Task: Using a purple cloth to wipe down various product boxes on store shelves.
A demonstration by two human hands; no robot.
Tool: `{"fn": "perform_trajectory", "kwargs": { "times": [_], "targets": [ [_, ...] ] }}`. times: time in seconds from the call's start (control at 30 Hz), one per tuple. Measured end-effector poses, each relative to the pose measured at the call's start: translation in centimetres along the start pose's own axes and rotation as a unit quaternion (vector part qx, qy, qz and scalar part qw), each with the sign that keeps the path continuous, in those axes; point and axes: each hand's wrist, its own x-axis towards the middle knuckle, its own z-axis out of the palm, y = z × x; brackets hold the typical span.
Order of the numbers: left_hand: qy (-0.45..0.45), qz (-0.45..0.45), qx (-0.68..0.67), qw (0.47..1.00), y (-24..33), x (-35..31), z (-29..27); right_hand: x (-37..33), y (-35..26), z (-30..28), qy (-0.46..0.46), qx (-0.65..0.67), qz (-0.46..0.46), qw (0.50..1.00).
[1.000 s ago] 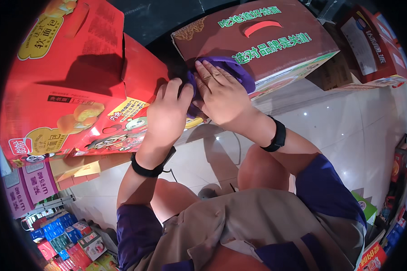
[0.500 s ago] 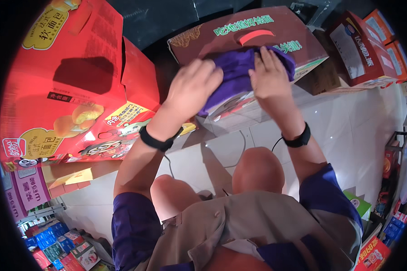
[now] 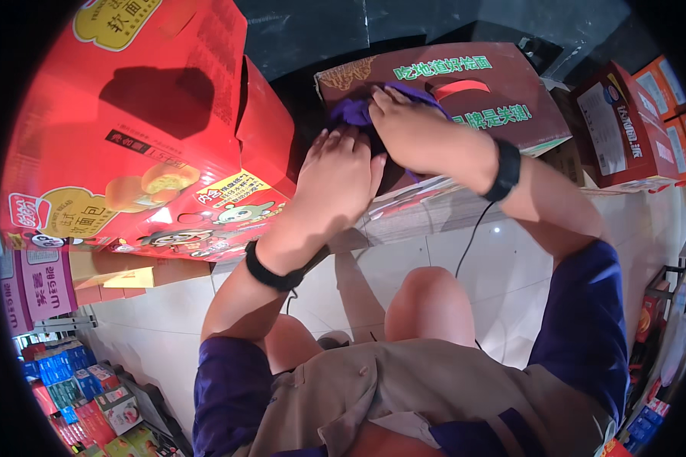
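**Both hands pressed on a purple cloth atop the brown carton**

The left hand (image 3: 339, 179) lies palm down with its fingers (image 3: 335, 145) together and flat, their tips touching the near edge of the purple cloth (image 3: 354, 110). The right hand (image 3: 411, 129) rests just beside it, crossing in from the right, its fingers curled down onto the same cloth; whether they pinch the fabric or only press on it cannot be told. The cloth sits bunched under and just beyond both sets of fingertips, on the top face of the brown carton (image 3: 511, 99).

Half a second ago the cloth was spread wide between the two hands, which were apart and gripping its sides. Now it is gathered into a small lump, and the hands have closed in until they touch. A second ago the hands were also close together on the cloth, so the spread was brief.

To the left of the left fingers stands a tall red carton (image 3: 129, 129). Further cartons (image 3: 625, 129) stand well to the right of the right fingers. Each wrist carries a black band (image 3: 505, 169). Below the hands lies a pale tiled floor (image 3: 434, 244).
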Motion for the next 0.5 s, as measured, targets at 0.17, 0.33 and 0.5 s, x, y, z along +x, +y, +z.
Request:
{"fn": "perform_trajectory", "kwargs": {
  "times": [0.17,0.33,0.5],
  "targets": [
    [0.050,-0.065,0.050,0.995,-1.8,2.6,2.6,6.2,4.0,1.7,-0.038,-0.181,0.168,0.968],
    [0.067,-0.066,0.042,0.995,-2.3,1.6,2.3,9.0,0.2,-0.8,-0.107,-0.067,0.158,0.979],
    [0.018,-0.071,0.009,0.997,-1.9,0.0,1.3,8.6,-0.7,1.3,-0.016,-0.029,-0.035,0.999]
  ]
}}
